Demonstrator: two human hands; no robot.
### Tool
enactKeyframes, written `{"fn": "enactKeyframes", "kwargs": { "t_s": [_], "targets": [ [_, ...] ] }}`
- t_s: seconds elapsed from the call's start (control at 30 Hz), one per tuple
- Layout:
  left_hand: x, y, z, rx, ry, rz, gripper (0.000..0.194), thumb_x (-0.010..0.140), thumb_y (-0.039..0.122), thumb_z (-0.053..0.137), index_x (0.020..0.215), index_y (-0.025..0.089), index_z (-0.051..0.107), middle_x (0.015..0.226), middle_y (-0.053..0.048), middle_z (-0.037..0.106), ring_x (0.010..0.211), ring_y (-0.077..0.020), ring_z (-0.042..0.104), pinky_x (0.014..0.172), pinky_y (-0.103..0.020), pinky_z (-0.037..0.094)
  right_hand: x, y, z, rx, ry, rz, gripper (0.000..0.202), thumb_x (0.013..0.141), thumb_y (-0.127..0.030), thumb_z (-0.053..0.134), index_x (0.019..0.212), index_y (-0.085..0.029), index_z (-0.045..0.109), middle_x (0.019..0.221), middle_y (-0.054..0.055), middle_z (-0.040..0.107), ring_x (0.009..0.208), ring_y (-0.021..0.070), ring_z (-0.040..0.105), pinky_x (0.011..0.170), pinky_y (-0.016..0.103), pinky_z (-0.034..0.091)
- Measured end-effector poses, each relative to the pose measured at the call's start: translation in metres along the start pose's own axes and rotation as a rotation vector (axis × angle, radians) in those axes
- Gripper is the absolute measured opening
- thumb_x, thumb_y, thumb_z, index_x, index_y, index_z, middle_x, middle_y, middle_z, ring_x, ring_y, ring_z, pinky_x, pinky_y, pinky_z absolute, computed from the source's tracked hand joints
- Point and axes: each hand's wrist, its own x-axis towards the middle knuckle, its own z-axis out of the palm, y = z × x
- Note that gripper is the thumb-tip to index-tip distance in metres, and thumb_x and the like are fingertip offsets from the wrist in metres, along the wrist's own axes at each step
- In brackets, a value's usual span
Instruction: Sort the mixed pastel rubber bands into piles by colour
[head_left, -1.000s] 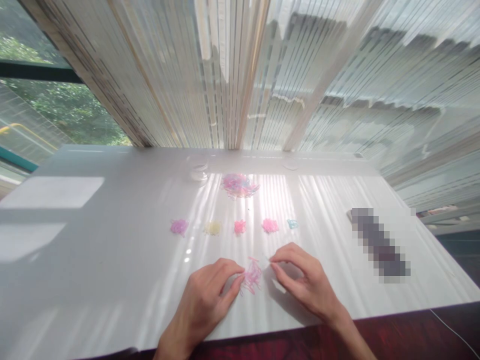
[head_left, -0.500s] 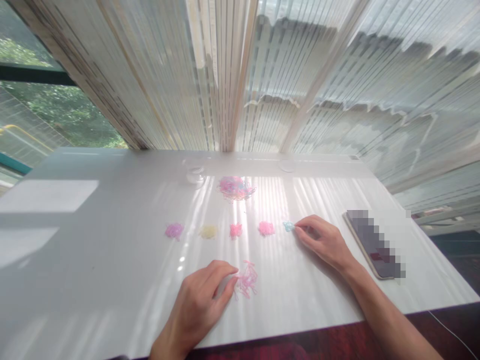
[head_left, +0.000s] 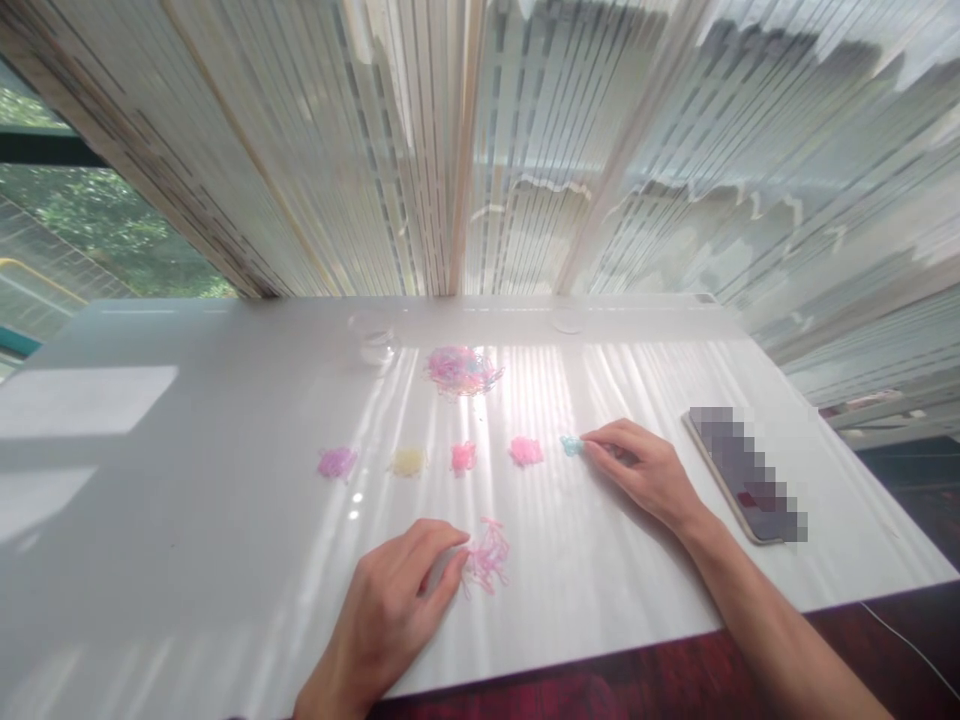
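Observation:
Small coloured rubber bands lie in piles on the white table (head_left: pixel 225 520). My right hand (head_left: pixel 645 468) has thumb and forefinger pinched at the edge of a small pile of blue-green rubber bands (head_left: pixel 571 445). Exactly how many bands it grips cannot be made out. Close to the front edge, my left hand (head_left: pixel 401 585) rests with thumb and forefinger tips slightly apart, at the left side of a loose pile of pink and purple rubber bands (head_left: pixel 489 558). In a row left of the blue-green pile are a pink pile (head_left: pixel 526 451), a red-pink pile (head_left: pixel 463 457), a yellow pile (head_left: pixel 409 461) and a purple pile (head_left: pixel 337 462).
A larger mixed pile of rubber bands (head_left: pixel 463 371) sits farther back. Behind it stand a clear container (head_left: pixel 377 346) on the left and a clear round lid (head_left: pixel 568 322) on the right. A phone (head_left: pixel 739 475) lies right of my right hand. A string curtain (head_left: pixel 450 150) hangs behind the table.
The view has shifted slightly, so everything on the table appears a little farther left. Both hands stay at the same piles, with hardly any movement of their own.

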Motion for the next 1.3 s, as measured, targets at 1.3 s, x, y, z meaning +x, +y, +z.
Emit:
{"fn": "enactKeyframes", "kwargs": {
  "t_s": [1.3],
  "targets": [
    [0.0014,0.0008,0.0012,0.035,-0.003,-0.011,0.011,0.103,0.017,0.057,0.110,0.022,0.063,0.093,-0.001,0.073,0.055,-0.0099,0.054,0.057,-0.023,0.049,-0.0008,0.0044,0.0093,-0.116,0.018,-0.073,0.021,0.100,-0.039,0.065,0.112,-0.026,0.077,0.103,0.009,0.069,0.091,0.0237,0.071,0.077,0.039,0.063]
  ]
}}
